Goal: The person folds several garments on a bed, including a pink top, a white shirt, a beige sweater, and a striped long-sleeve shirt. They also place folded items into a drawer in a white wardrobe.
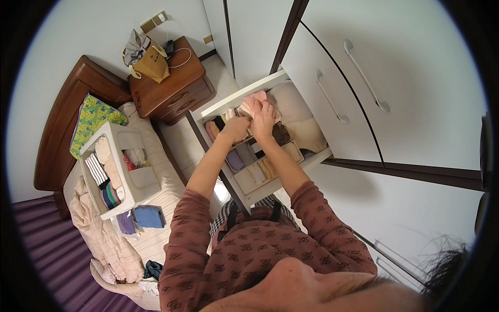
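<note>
Both hands reach into an open white drawer (265, 80) filled with folded garments. My right hand (263, 120) lies over a folded pink cloth (260, 95), its fingers curled on the fabric. Just beside it, my left hand (236, 129) dips among the clothes, and its fingertips are hidden. Rolled dark and mauve garments (212, 130) sit left of that hand. A brown garment (281, 133) shows right of my right wrist. Nearer to me are bins with a purple folded cloth (235, 160) and cream and yellow folded pieces (257, 172).
White wardrobe doors (413, 78) with handles rise to the right. A wooden nightstand (171, 82) carrying a paper bag (150, 62) stands beyond the drawer. On the bed at left are a white storage box (146, 183) of clothes and a blue folded cloth (149, 217).
</note>
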`<state>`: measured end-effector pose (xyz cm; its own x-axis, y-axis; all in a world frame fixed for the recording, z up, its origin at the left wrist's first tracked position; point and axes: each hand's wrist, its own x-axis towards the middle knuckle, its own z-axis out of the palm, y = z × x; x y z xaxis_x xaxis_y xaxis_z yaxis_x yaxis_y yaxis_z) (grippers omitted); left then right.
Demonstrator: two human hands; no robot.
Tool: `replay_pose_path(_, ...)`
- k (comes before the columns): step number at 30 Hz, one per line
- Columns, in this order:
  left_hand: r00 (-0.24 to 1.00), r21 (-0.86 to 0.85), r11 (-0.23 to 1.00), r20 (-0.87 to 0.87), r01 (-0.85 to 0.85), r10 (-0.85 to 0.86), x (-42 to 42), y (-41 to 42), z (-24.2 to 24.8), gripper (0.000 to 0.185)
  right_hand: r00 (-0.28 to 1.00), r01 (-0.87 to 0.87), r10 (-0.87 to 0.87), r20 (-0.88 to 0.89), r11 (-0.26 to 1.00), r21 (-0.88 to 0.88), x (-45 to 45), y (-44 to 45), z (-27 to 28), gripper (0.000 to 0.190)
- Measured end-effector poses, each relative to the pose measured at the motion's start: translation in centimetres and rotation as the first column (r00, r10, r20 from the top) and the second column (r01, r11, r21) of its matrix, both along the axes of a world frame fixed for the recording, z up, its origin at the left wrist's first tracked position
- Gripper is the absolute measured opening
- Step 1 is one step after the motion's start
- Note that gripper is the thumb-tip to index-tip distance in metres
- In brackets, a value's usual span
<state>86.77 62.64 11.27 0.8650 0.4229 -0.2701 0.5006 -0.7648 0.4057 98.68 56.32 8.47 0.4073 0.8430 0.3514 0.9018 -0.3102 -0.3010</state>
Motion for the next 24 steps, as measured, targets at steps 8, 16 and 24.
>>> replay_pose_path(8,0.823,0.125,0.966,0.555,-0.225,0.120,1.1,-0.2,2.6,0.055,0.972,0.084,-0.110,-0.206,0.988,-0.130,-0.4,0.4,-0.4,0.073)
replay_pose_path(16,0.908,0.120,0.972,0.395,-0.200,0.138,2.9,2.0,-1.7,0.059,0.776,-0.250,-0.101,-0.622,0.856,-0.451,4.8,2.1,-0.3,0.106)
replay_pose_path(24,0.882,0.232,0.951,0.465,-0.204,0.076,3.7,2.4,-1.1,0.034,0.907,-0.173,-0.041,-0.419,0.870,-0.461,4.1,0.1,1.6,0.086)
